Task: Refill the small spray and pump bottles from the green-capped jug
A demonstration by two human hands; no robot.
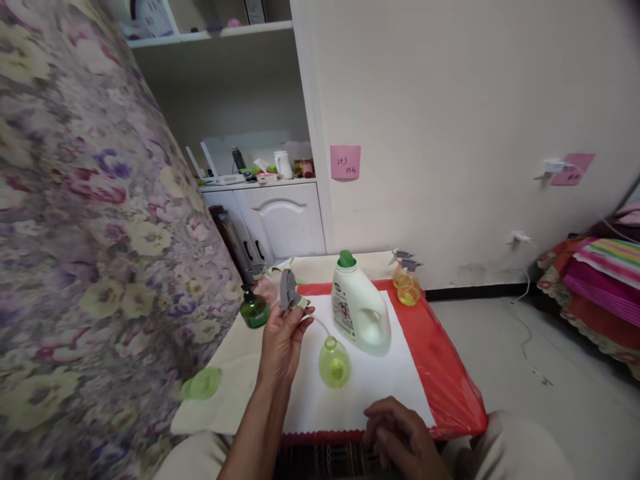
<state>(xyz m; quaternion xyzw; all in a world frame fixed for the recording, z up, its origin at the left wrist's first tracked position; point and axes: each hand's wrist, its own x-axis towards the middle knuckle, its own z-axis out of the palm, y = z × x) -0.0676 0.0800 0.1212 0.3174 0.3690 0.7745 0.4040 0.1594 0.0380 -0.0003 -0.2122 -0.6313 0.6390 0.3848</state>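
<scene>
My left hand (284, 340) is closed on a grey trigger spray head (291, 293), held above the table. A thin pale dip tube (319, 323) runs from the spray head down to the neck of a yellow-green translucent bottle (334, 367); whether its tip is inside the neck I cannot tell. That round bottle stands upright on white paper (310, 407). Behind it is a large pale-green jug (361, 310) with a side handle and a green piece in its mouth. By the table's front edge, my right hand (400, 433) is loosely curled, and no object shows in it.
A dark green pump bottle (254, 308) and a pinkish spray bottle (265, 287) stand at the left. Amber spray bottles (409, 291) are at the back right, on red covering (430, 353). A light-green object (203, 385) lies at the left edge, beside a floral curtain (100, 267).
</scene>
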